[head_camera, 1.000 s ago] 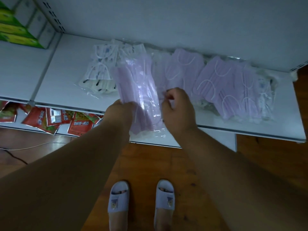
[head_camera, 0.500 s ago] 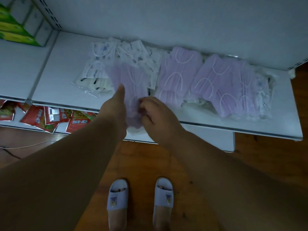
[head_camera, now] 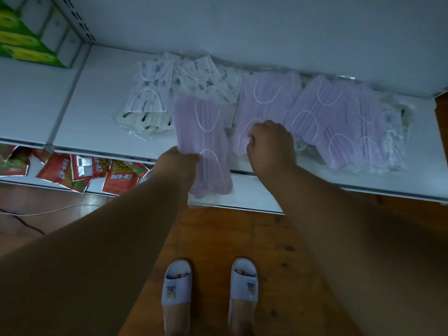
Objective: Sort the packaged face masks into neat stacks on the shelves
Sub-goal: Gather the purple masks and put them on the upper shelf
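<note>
Lilac mask pack (head_camera: 202, 144) overhangs the white shelf's (head_camera: 92, 122) front edge at frame centre, pinched at its left side by the left hand (head_camera: 178, 163). The right hand (head_camera: 271, 144) grips a neighbouring lilac pack (head_camera: 264, 98); printed white packs (head_camera: 152, 93) lie upper left.

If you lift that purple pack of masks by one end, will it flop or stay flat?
The purple pack would probably flop: its near end already hangs past the shelf edge, held only by the left hand. It probably weighs little. Its clear shiny wrapper may be slippery.
</note>
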The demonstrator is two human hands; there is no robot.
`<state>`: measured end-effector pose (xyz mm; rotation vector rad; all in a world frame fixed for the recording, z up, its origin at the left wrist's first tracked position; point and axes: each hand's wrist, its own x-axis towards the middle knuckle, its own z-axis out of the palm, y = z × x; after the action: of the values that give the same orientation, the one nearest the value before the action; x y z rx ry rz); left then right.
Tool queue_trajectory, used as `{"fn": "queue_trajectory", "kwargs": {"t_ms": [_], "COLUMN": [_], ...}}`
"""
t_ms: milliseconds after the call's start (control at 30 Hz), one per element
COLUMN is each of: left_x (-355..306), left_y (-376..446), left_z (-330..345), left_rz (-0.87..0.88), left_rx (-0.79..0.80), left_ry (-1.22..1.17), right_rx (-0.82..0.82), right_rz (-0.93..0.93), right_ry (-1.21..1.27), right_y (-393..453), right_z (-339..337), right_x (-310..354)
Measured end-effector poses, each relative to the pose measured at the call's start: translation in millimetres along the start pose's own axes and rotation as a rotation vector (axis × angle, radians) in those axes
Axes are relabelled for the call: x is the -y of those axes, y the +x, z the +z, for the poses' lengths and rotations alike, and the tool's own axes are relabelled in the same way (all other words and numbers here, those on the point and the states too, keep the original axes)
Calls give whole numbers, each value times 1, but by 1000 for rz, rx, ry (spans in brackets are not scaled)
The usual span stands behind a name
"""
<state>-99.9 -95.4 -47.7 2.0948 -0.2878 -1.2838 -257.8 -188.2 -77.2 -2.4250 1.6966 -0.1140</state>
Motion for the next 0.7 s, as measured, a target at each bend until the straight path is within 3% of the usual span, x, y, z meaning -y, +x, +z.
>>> {"fn": "queue_trajectory", "kwargs": {"t_ms": [67,133,233,300,367,433,533,633,700], "left_x": [-2,-4,-8,-6,-2,4,7,10,11], "left_y": [-2,-4,-7,-6,-1,2,1,1,1], "left_z": [-1,-2,0,1,1,-1,-1,0,1], "left_rz": [-1,-30,-74,20,102,134,124,129,119], "left_rx": [4,39,96,56,-24,-51,-51,-47,-39], "left_ry": [13,-83,-207,-41,99,107,93,82,54], "right_rx": [-154,-216,26,33,-31,91,254,203,94], "right_rz": [76,-27,-326,-305,-127,-25,-45,-136,-91], "right_ry": [239,480,577,560,434,231,46,-30,65], "right_y": [-10,-23,-49,-52,-40,-27,-17,-14,-14], "right_z": [-1,-3,-1,2,5,6,7,7,7], "right_x": [5,18,39,39,26,11,-4,-2,-2]}}
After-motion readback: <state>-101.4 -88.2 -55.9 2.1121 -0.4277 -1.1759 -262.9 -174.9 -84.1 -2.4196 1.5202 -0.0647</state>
